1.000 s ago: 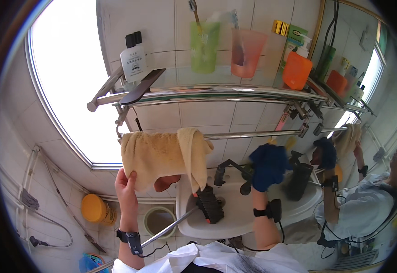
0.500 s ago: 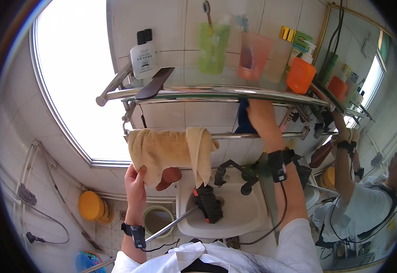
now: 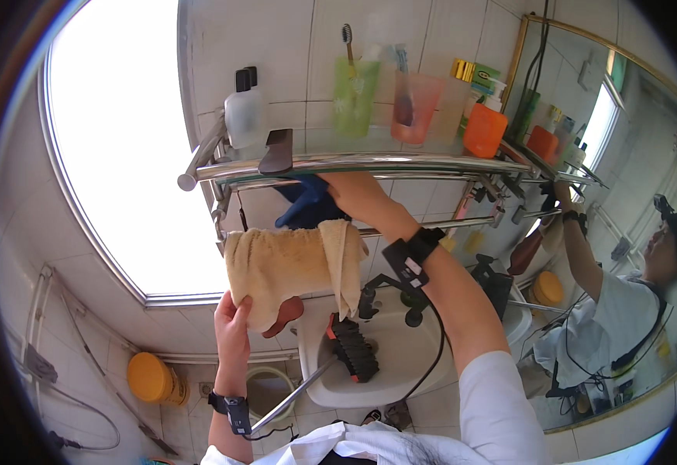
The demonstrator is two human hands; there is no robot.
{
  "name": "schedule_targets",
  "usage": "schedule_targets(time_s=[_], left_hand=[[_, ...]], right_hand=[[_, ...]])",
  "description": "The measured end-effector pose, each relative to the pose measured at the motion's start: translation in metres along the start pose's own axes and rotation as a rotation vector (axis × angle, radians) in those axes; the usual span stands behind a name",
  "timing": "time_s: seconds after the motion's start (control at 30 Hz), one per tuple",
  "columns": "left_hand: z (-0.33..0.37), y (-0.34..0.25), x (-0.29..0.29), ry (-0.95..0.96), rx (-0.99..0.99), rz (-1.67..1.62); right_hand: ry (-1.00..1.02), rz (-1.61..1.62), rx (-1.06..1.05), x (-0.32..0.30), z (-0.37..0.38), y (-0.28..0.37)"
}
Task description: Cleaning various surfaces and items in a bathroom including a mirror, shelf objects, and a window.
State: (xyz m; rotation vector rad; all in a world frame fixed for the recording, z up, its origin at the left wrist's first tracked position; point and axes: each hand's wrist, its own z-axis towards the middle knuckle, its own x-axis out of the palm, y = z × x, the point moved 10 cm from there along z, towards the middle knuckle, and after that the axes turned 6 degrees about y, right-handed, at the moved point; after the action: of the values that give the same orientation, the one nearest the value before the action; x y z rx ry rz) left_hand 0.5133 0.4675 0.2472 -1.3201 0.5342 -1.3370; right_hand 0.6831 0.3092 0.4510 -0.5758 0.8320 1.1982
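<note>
A beige towel (image 3: 280,263) hangs folded over the lower metal bar (image 3: 462,222). My left hand (image 3: 234,329) pinches its lower left corner. Behind that bar and below the glass shelf, my right hand (image 3: 346,192) grips a dark blue cloth (image 3: 309,206); the shelf's front rail partly covers this hand and its fingers are mostly hidden. The cloth is above the towel's middle, close to the wall tiles.
The shelf's front rail (image 3: 385,163) crosses above my hands. It carries a white bottle (image 3: 244,120), a green cup (image 3: 354,97), a pink cup (image 3: 414,108) and an orange pump bottle (image 3: 484,130). Below, a black brush (image 3: 354,349) lies in the sink (image 3: 408,380). A mirror (image 3: 617,232) stands right.
My right hand has moved left along the space under the shelf with the blue cloth, to behind the towel. My left hand keeps its hold on the towel. The view has shifted slightly.
</note>
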Motion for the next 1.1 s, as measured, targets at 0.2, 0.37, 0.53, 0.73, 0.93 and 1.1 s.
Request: schedule_targets(time_s=[0.2, 0.37, 0.53, 0.73, 0.93, 1.1], left_hand=[[-0.018, -0.023, -0.010, -0.015, 0.078, 0.068], [-0.032, -0.039, -0.011, -0.017, 0.114, 0.096], [-0.044, -0.037, -0.026, -0.080, 0.151, 0.121], [-0.041, -0.025, -0.009, -0.037, 0.114, 0.077], [-0.058, -0.036, -0.012, -0.130, 0.192, 0.144], [-0.075, -0.072, 0.000, -0.234, 0.390, 0.328]], right_hand=[[-0.127, -0.111, 0.343, -0.088, -0.120, -0.056], [-0.876, -0.080, 0.584, -0.206, -0.269, -0.084], [-0.889, 0.408, 0.248, -0.281, -0.214, -0.063], [-0.572, -0.482, 0.658, -0.299, -0.130, -0.132], [-0.076, -0.450, 0.979, -0.257, -0.120, -0.176], [-0.579, -0.434, 0.698, -0.318, -0.158, -0.095]])
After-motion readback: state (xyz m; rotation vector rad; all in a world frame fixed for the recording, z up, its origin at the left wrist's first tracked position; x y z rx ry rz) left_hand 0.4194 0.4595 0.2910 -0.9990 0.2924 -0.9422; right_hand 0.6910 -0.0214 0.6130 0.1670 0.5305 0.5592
